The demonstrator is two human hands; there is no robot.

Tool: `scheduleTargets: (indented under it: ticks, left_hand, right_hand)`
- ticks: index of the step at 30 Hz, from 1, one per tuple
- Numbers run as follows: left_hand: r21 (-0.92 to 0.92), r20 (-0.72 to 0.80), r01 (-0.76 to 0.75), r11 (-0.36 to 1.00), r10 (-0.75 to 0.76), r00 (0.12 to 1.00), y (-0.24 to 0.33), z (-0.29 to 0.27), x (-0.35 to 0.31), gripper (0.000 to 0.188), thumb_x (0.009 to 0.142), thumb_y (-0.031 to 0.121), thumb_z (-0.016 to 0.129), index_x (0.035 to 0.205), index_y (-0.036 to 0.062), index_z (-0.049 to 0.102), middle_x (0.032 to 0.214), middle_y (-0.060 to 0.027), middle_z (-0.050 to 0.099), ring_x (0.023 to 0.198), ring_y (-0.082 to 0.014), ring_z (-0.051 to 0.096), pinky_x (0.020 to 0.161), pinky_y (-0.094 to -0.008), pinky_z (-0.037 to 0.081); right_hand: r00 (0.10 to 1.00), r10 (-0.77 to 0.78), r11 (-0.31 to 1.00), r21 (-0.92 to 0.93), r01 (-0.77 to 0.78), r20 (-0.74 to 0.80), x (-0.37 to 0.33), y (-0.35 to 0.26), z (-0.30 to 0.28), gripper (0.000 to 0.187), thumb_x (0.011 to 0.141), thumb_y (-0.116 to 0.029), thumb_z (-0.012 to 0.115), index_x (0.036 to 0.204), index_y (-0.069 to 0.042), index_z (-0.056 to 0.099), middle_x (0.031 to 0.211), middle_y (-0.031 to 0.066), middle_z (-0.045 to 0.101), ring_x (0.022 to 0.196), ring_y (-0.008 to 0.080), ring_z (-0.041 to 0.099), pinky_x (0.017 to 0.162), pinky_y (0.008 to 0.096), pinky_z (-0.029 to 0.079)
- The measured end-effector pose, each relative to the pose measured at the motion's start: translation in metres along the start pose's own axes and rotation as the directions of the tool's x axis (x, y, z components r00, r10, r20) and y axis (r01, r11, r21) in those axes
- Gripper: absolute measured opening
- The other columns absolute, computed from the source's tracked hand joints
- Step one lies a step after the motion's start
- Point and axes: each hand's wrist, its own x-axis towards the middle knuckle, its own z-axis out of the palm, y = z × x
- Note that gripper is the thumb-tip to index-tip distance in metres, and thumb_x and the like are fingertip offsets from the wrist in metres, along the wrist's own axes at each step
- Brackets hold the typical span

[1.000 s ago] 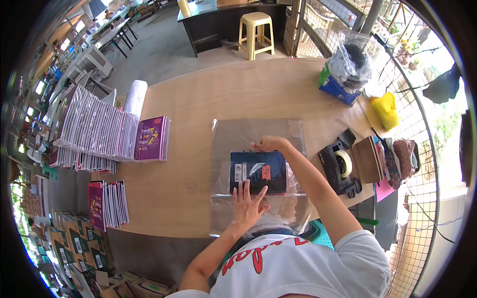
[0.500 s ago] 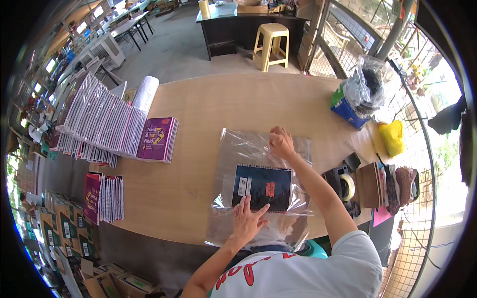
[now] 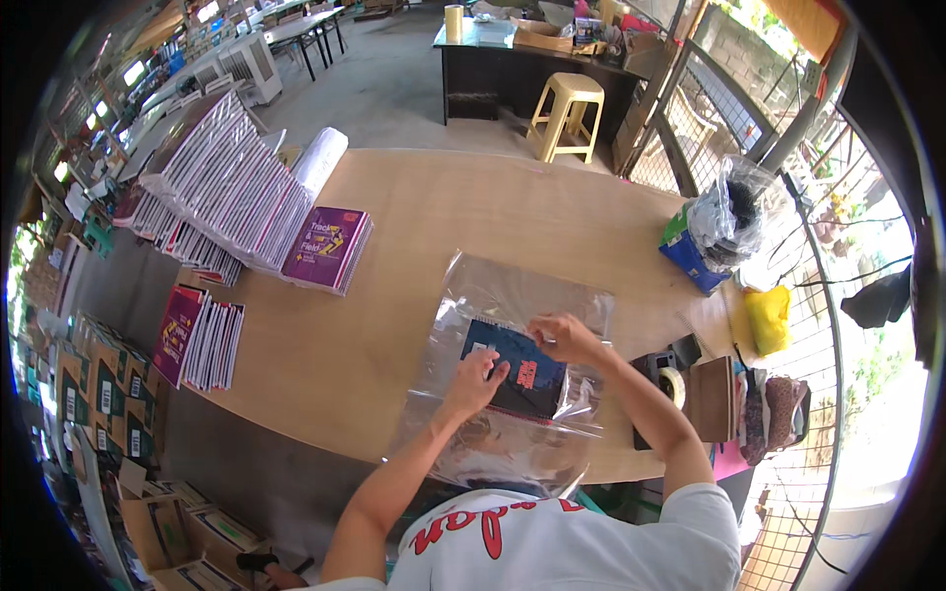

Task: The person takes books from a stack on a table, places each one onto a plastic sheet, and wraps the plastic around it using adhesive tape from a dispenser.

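A dark blue spiral-bound notebook (image 3: 537, 379) with a red mark on its cover lies on a large clear plastic sheet (image 3: 532, 281), its wire binding on the far side. My left hand (image 3: 477, 380) is over the notebook's left part, thumb apart from the partly curled fingers, with nothing visible in it. At the notebook's far right edge is my right hand (image 3: 564, 340), its fingers drawn together; whether they pinch the clear plastic I cannot make out. Part of the sheet stretches between the notebook and my body, wrinkled and shiny.
Stacked spiral notebooks (image 3: 232, 187) and purple-covered ones (image 3: 330, 246) stand at the left, with a smaller pile (image 3: 212, 345) nearer me. Along the right are a tape dispenser (image 3: 670, 389), a yellow bag (image 3: 767, 320) and a blue-green box (image 3: 690, 251) holding plastic. A stool (image 3: 567, 108) stands beyond the table.
My right hand has come down and nearer to the notebook's far edge. My left hand has lifted from lying spread on the cover, its fingers now curled. The whole view has shifted slightly.
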Motion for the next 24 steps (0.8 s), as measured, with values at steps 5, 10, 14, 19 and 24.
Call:
scheduleTargets:
  ticks: [5,10,14,19,24]
  left_hand:
    - [0.107,0.124,0.392,0.914,-0.404,0.907,0.018,0.001,0.028,0.096,0.082,0.084,0.044,0.112,-0.0045,0.064,0.115,-0.0252,0.066,0.11,-0.0392,0.064,0.089,-0.046,0.051]
    - [0.284,0.239,0.513,0.81,-0.578,0.78,0.033,-0.004,0.064,0.118,0.071,0.097,0.034,0.123,-0.0062,0.062,0.129,-0.0301,0.059,0.125,-0.0437,0.054,0.103,-0.054,0.042]
    - [0.318,0.249,0.559,0.766,-0.637,0.73,0.045,0.006,0.071,0.081,0.085,0.069,0.048,0.128,0.0014,0.062,0.137,-0.0231,0.056,0.13,-0.0431,0.051,0.103,-0.063,0.038]
    - [0.235,0.204,0.279,0.931,-0.328,0.922,-0.006,0.019,0.061,0.037,0.087,0.031,0.05,0.105,0.0088,0.074,0.114,-0.0209,0.069,0.115,-0.0399,0.061,0.098,-0.05,0.045]
    - [-0.104,-0.02,0.35,0.931,-0.354,0.935,-0.027,0.034,0.038,0.042,0.091,0.037,0.042,0.096,0.0101,0.074,0.104,-0.0166,0.072,0.105,-0.0406,0.064,0.095,-0.0486,0.047]
  right_hand:
    - [0.978,-0.146,0.922,-0.379,0.079,-0.151,-0.02,-0.042,0.017,0.041,0.078,-0.004,0.062,0.117,-0.009,0.054,0.087,0.0096,0.069,0.084,0.0305,0.068,0.078,0.0416,0.051]
    - [0.972,-0.217,0.894,-0.418,0.158,-0.095,-0.041,-0.035,0.031,0.037,0.08,-0.005,0.061,0.117,-0.005,0.054,0.082,0.007,0.063,0.081,0.0265,0.064,0.077,0.0413,0.049]
    - [0.928,-0.373,0.837,-0.436,0.331,-0.014,-0.045,-0.033,0.044,0.034,0.078,-0.004,0.063,0.112,-0.005,0.056,0.08,0.005,0.06,0.085,0.0255,0.062,0.076,0.0404,0.05]
    - [0.916,0.018,0.783,-0.564,-0.262,-0.402,-0.082,0.004,0.039,0.026,0.079,-0.005,0.06,0.104,-0.011,0.067,0.095,0.0104,0.068,0.095,0.0303,0.064,0.08,0.0436,0.052]
    - [0.798,0.573,0.536,-0.651,-0.538,-0.188,-0.134,-0.042,-0.036,0.012,0.074,-0.02,0.069,0.084,-0.015,0.074,0.084,0.0089,0.071,0.086,0.0289,0.068,0.076,0.0453,0.053]
